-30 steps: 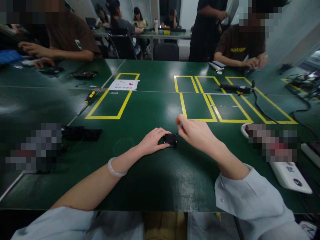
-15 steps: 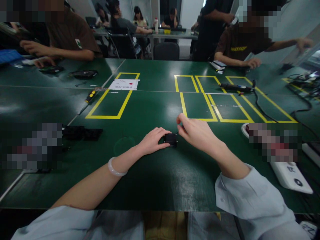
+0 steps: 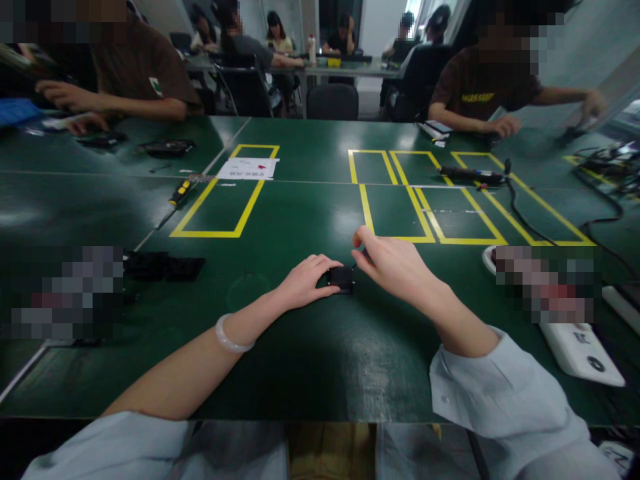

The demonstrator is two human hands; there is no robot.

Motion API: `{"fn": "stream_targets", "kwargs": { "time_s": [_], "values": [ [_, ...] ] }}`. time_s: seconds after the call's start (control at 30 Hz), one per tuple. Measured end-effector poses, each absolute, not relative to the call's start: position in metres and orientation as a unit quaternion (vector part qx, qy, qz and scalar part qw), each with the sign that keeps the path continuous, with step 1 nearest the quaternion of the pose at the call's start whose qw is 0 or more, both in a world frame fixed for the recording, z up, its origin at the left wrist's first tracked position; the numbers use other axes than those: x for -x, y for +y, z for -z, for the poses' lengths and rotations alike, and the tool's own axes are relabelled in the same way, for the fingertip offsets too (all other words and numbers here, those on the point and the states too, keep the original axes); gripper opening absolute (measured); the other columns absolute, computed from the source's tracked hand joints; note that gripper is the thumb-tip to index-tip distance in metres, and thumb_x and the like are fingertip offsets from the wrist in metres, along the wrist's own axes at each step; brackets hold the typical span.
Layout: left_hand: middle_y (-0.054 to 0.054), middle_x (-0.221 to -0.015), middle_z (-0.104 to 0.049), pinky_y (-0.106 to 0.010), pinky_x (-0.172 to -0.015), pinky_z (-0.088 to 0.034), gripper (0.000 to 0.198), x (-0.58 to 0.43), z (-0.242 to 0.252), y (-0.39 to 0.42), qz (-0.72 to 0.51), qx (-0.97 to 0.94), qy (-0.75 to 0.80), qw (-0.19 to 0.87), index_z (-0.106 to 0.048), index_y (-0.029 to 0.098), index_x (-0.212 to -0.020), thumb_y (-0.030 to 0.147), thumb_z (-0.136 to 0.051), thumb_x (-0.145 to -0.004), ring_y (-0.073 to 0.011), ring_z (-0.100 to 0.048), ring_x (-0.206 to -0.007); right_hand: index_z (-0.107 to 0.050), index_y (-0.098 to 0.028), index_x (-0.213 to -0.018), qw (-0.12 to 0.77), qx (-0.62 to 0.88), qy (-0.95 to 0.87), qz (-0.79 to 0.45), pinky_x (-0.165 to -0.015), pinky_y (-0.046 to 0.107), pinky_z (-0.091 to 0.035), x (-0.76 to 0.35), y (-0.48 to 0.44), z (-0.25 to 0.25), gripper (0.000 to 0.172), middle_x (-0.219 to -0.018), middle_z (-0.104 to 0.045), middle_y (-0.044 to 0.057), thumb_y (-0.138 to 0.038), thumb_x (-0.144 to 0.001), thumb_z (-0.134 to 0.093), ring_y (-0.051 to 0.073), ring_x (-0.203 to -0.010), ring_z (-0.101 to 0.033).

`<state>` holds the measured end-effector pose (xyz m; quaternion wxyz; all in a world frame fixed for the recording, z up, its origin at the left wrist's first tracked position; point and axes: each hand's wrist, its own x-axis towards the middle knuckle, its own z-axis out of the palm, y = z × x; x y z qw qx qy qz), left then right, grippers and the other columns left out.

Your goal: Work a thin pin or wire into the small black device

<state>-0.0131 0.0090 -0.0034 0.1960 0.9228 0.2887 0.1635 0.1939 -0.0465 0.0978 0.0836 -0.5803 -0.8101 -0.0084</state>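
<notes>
A small black box-shaped part [image 3: 342, 279] lies on the green table [image 3: 310, 360] in front of me. My left hand [image 3: 303, 283] rests on the table with its fingers curled against the part's left side, holding it. My right hand [image 3: 395, 265] hovers just right of and above the part, thumb and forefinger pinched together on something too small to make out. A pale bangle [image 3: 228, 339] circles my left wrist.
Yellow tape rectangles [image 3: 395, 200] mark the table beyond my hands. A black tool with a cable [image 3: 470, 175] lies at right, a white power strip [image 3: 580, 347] at near right, a yellow-handled screwdriver [image 3: 179, 193] and black parts [image 3: 165, 267] at left. Other people sit around the table.
My hands have hardly moved; the right hand's pinch has shifted slightly. Across the table, a standing person has left and another's arm reaches out to the right.
</notes>
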Motion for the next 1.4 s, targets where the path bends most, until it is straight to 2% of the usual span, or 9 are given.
{"fn": "stream_targets", "kwargs": {
  "time_s": [0.1, 0.2, 0.4, 0.6, 0.83, 1.03, 1.27, 1.4],
  "values": [
    [-0.007, -0.111, -0.058, -0.038, -0.09, -0.044, 0.042, 0.0131, 0.0041, 0.0091, -0.165, -0.922, 0.289, 0.197, -0.053, 0.024, -0.124, 0.048, -0.056, -0.09, -0.0238, -0.053, -0.101, -0.051, -0.02, -0.105, 0.056, 0.59, -0.805, 0.011, -0.054, 0.026, -0.025, -0.1924, -0.0461, -0.1, 0.028, -0.079, -0.07, 0.004, -0.039, -0.098, -0.032, 0.018, -0.068, -0.063],
    [-0.007, -0.112, -0.058, -0.038, -0.09, -0.044, 0.042, 0.0133, 0.0036, 0.0089, -0.161, -0.922, 0.291, 0.197, -0.052, 0.024, -0.124, 0.048, -0.055, -0.09, -0.0239, -0.053, -0.102, -0.051, -0.02, -0.106, 0.046, 0.593, -0.804, 0.01, -0.054, 0.026, -0.025, -0.1917, -0.046, -0.1014, 0.026, -0.08, -0.07, 0.004, -0.034, -0.098, -0.031, 0.017, -0.067, -0.063],
    [-0.007, -0.112, -0.057, -0.038, -0.09, -0.044, 0.041, 0.0136, 0.0031, 0.0091, -0.158, -0.924, 0.291, 0.19, -0.052, 0.024, -0.124, 0.047, -0.056, -0.09, -0.0239, -0.052, -0.102, -0.05, -0.019, -0.108, 0.085, 0.583, -0.808, 0.006, -0.054, 0.025, -0.026, -0.1926, -0.0474, -0.0996, 0.022, -0.083, -0.07, 0.003, -0.027, -0.095, -0.034, 0.015, -0.066, -0.062],
    [-0.007, -0.112, -0.058, -0.038, -0.09, -0.044, 0.041, 0.0133, 0.0036, 0.0093, -0.162, -0.924, 0.289, 0.192, -0.052, 0.024, -0.124, 0.047, -0.057, -0.09, -0.0239, -0.052, -0.101, -0.052, -0.02, -0.105, 0.054, 0.585, -0.809, 0.014, -0.054, 0.026, -0.025, -0.1929, -0.0458, -0.0989, 0.028, -0.078, -0.07, 0.004, -0.039, -0.098, -0.032, 0.017, -0.067, -0.063],
    [-0.007, -0.112, -0.058, -0.037, -0.09, -0.043, 0.041, 0.0131, 0.0033, 0.0089, -0.165, -0.923, 0.289, 0.195, -0.052, 0.023, -0.123, 0.048, -0.056, -0.09, -0.0238, -0.053, -0.102, -0.05, -0.019, -0.108, 0.08, 0.582, -0.809, 0.009, -0.054, 0.026, -0.026, -0.1912, -0.0477, -0.1012, 0.022, -0.083, -0.07, 0.003, -0.027, -0.095, -0.033, 0.016, -0.067, -0.063],
    [-0.007, -0.111, -0.057, -0.037, -0.09, -0.044, 0.041, 0.0128, 0.0031, 0.0094, -0.161, -0.925, 0.286, 0.189, -0.052, 0.023, -0.123, 0.048, -0.056, -0.09, -0.0237, -0.053, -0.102, -0.051, -0.02, -0.105, 0.063, 0.581, -0.811, 0.016, -0.053, 0.026, -0.024, -0.1925, -0.0463, -0.0987, 0.027, -0.077, -0.069, 0.003, -0.037, -0.098, -0.032, 0.017, -0.067, -0.063],
    [-0.007, -0.111, -0.058, -0.038, -0.09, -0.044, 0.042, 0.013, 0.0033, 0.0092, -0.163, -0.924, 0.288, 0.19, -0.052, 0.024, -0.123, 0.049, -0.055, -0.09, -0.0238, -0.053, -0.101, -0.05, -0.019, -0.107, 0.078, 0.58, -0.811, 0.013, -0.052, 0.025, -0.025, -0.1922, -0.0474, -0.0992, 0.021, -0.081, -0.07, 0.002, -0.028, -0.095, -0.034, 0.016, -0.068, -0.063],
    [-0.007, -0.11, -0.058, -0.037, -0.088, -0.044, 0.042, 0.0134, 0.0037, 0.0094, -0.164, -0.925, 0.287, 0.189, -0.053, 0.023, -0.123, 0.049, -0.055, -0.09, -0.0235, -0.053, -0.099, -0.05, -0.019, -0.106, 0.09, 0.574, -0.814, 0.012, -0.053, 0.025, -0.025, -0.1928, -0.0476, -0.099, 0.022, -0.081, -0.069, 0.002, -0.033, -0.096, -0.036, 0.016, -0.067, -0.063]
  ]
}}
